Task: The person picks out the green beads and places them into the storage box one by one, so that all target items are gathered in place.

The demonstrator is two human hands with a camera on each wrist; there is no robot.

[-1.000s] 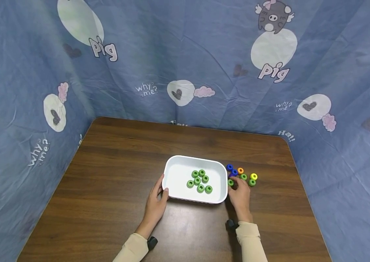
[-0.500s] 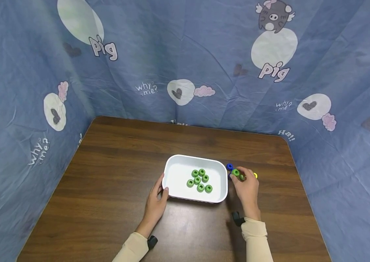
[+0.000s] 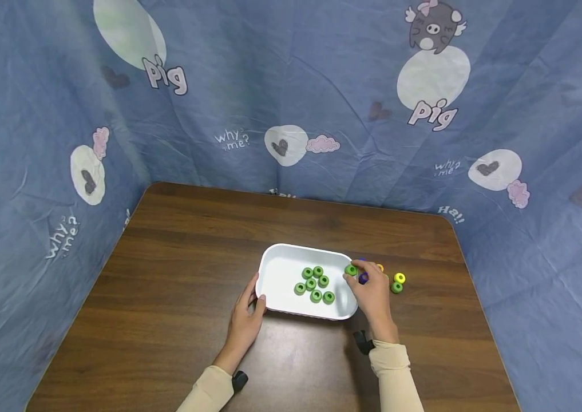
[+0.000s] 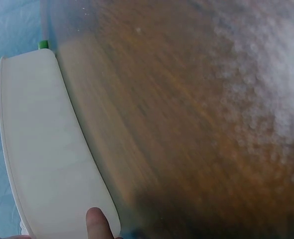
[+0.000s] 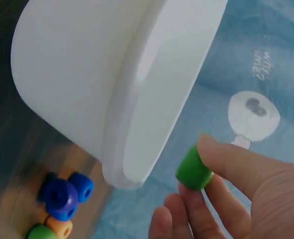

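A white rectangular tray point(image 3: 276, 280) sits on the table with several green beads point(image 3: 308, 273) inside. At its near left corner my left hand point(image 3: 244, 323) holds it, thumb on the front wall and fingers along the left end. In the left wrist view one digit lies against the tray's wall point(image 4: 42, 139). My right hand point(image 3: 375, 297) pinches another green bead point(image 3: 351, 269) at the tray's right rim. The right wrist view shows this short, cylinder-like bead point(image 5: 194, 168) between thumb and fingertips, raised near the rim.
Right of the tray lie blue beads point(image 3: 363, 278), an orange bead point(image 3: 380, 268), a yellow bead point(image 3: 399, 278) and a green bead point(image 3: 396, 287); my right hand partly covers this group. The brown wooden table point(image 3: 177, 274) meets a blue printed curtain point(image 3: 208, 103) at the back.
My right hand first moved up and right among the loose beads with a green bead in its fingertips, then left to the tray's rim. The left hand and tray stay put.
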